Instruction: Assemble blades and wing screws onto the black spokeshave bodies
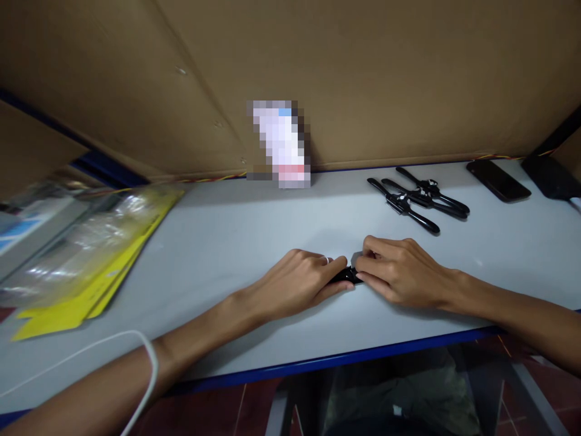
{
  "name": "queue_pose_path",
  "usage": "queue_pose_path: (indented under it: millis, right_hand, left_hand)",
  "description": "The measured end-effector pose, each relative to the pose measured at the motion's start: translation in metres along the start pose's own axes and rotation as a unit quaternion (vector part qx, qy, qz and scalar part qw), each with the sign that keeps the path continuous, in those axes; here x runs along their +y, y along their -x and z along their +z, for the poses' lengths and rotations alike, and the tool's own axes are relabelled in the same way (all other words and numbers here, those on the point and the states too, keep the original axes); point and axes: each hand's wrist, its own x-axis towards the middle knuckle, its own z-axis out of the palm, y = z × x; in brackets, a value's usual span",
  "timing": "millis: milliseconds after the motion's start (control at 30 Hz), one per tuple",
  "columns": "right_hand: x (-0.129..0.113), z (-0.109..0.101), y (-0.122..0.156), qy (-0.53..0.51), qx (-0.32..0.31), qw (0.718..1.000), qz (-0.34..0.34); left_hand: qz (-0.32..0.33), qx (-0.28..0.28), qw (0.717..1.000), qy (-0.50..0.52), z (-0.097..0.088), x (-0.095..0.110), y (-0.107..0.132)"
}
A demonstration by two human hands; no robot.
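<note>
A black spokeshave (347, 275) lies near the front of the table, its ends covered by my hands. My left hand (304, 272) is closed around its left side, thumb toward me. On the other side, my right hand (394, 269) pinches at the middle of the tool with bent fingers. A flat grey blade (356, 259) shows beside those right fingertips, partly hidden by them. Behind my right hand lie several more black spokeshaves: a nearer one (403, 206) and others (431, 192) overlapping behind it.
Clear plastic bags (86, 248) and yellow cards (97, 290) lie at the left. A black phone (498, 180) and a dark flat object (549, 177) are at the back right. A blurred-out upright item (285, 142) leans against the cardboard wall (385, 79). A white cable (152, 357) crosses my left forearm.
</note>
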Motion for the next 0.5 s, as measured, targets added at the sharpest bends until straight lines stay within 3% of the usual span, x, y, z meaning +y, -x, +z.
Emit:
queue_pose_path:
  millis: [233,500]
  right_hand:
    - [0.0003,-0.0003,-0.0004,-0.024,-0.006,0.998,0.049]
    - [0.0004,0.0005,0.0013,0.006,-0.015,1.000,0.002]
  left_hand:
    - [-0.003,-0.015,1.000,-0.017,-0.0001,-0.0006,0.0006]
    - [0.003,-0.005,1.000,-0.016,-0.0006,0.0000,-0.0003]
